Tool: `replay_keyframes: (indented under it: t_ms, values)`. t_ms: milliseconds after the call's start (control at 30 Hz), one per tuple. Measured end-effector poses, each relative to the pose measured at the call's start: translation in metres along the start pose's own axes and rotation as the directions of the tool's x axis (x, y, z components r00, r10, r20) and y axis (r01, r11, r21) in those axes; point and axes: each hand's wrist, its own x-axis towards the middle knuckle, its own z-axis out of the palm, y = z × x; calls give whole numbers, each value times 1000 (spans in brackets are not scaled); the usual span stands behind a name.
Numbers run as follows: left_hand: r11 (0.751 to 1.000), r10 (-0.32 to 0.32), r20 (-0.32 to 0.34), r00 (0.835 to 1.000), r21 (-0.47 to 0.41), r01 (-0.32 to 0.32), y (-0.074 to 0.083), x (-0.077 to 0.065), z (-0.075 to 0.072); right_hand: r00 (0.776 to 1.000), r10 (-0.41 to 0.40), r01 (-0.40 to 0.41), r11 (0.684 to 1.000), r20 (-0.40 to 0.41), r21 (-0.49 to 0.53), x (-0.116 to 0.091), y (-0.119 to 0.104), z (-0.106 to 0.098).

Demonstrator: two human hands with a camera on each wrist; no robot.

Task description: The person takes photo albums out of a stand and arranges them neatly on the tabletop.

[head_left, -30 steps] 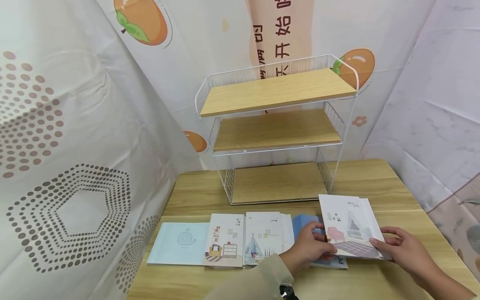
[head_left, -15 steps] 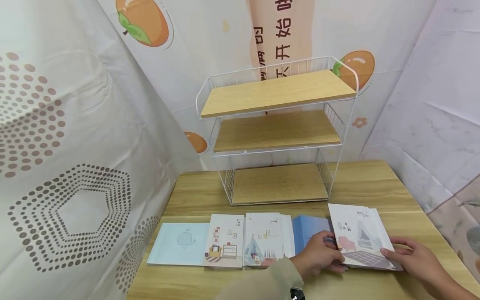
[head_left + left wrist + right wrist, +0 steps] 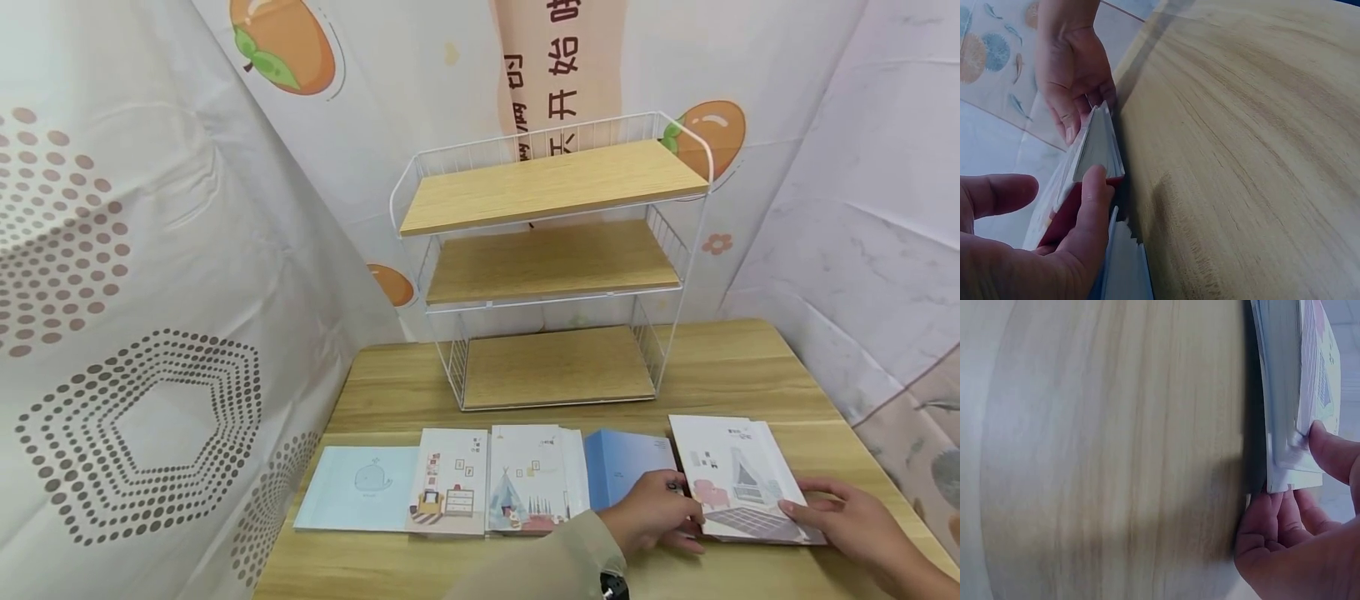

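A white illustrated book (image 3: 738, 483), with a tent and a pink armchair on its cover, lies at the right end of a row. My right hand (image 3: 862, 521) grips its right edge. In the right wrist view, the thumb (image 3: 1332, 450) is on top and the other fingers are under the lower cover. My left hand (image 3: 652, 512) is at the book's left side. In the left wrist view, one digit touches the near corner of the red spine (image 3: 1063, 215); another stands apart from it. Beside it lies a blue book (image 3: 626, 462), partly covered by my left hand.
Leftward along the row are a tent-picture book (image 3: 525, 475), a book with a yellow armchair (image 3: 450, 483) and a pale blue whale book (image 3: 367, 479). Behind them stands a white wire rack with three wooden shelves (image 3: 558, 367). Printed cloths (image 3: 187, 250) enclose the wooden table (image 3: 390, 571).
Both hands and the white illustrated book have moved right and a little nearer to me. More of the blue book shows. The rest of the row stays put.
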Motion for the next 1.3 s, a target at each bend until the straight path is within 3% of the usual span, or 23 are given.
replay_keyframes:
  t_ms: [167, 500, 867, 1033, 1300]
  values:
    - [999, -32, 10, 999, 9, 32, 0, 2, -2, 999, -28, 26, 997, -23, -67, 1, 0, 1]
    - [1000, -17, 22, 1000, 1, 17, -4, 6, -5, 998, -21, 9, 980, -57, -198, 3, -1, 1]
    - [997, -21, 9, 1000, -70, 21, -6, 11, -7, 997, 53, -63, 974, -50, -217, 2, 1, -2]
    - [996, -20, 7, 1000, -92, 20, -4, 13, -8, 995, 93, -98, 980, -35, -172, 2, 0, -3]
    - [993, -33, 20, 999, -111, 35, -6, 14, -9, 994, 93, -99, 985, -50, -139, 0, 4, 2]
